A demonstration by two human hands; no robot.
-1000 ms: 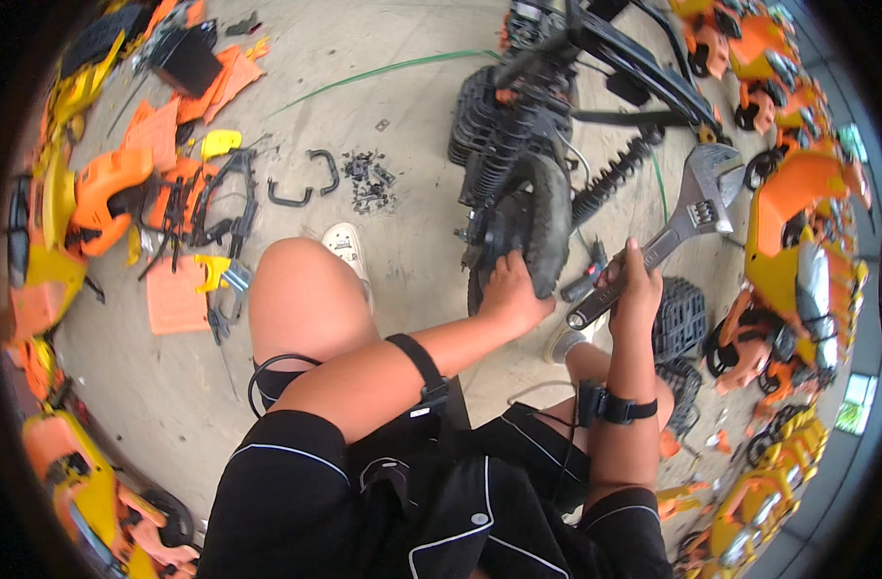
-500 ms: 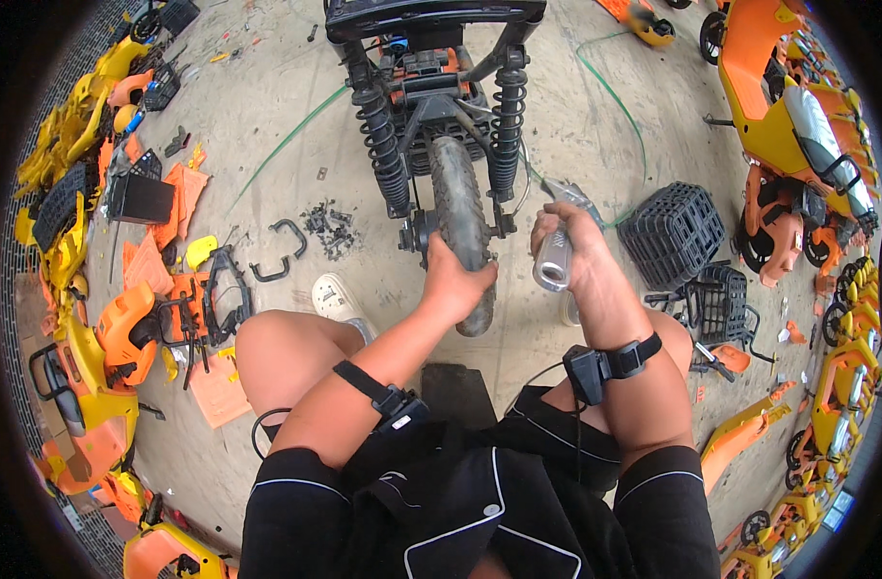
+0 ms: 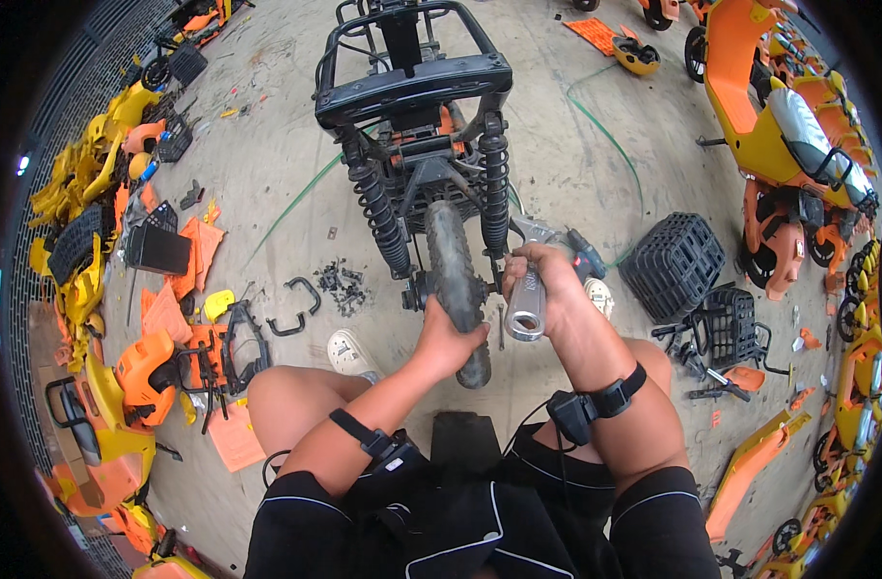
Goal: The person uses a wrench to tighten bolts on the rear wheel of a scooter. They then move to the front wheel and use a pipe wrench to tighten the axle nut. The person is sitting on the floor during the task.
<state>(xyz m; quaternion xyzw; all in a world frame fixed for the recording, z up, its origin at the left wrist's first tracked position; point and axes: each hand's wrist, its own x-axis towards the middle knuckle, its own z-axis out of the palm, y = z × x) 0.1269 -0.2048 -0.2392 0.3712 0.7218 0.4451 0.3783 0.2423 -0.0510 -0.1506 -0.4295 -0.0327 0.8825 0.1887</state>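
Before me stands a black scooter frame (image 3: 417,85), its knobbly tyre (image 3: 449,253) between two coil-spring shocks (image 3: 494,174). My left hand (image 3: 447,340) wraps round the near part of the tyre, thumb across the tread. In my right hand (image 3: 554,282) is a silver adjustable wrench (image 3: 526,311), its holed handle end toward me. The wrench's head points away, beside the right end of the wheel axle (image 3: 487,288); I cannot tell whether it touches the axle nut.
A teal power drill (image 3: 584,255) lies beyond my right hand, near a black crate (image 3: 675,267). A green hose (image 3: 610,140) crosses the floor. Small black parts (image 3: 340,288) and curved black handles (image 3: 304,307) lie left. Orange and yellow scooters (image 3: 750,106) stand at right.
My right hand has brought the wrench left and nearer me, closer to the axle. My left hand stays on the tyre. The view has shifted, so more of the frame shows.
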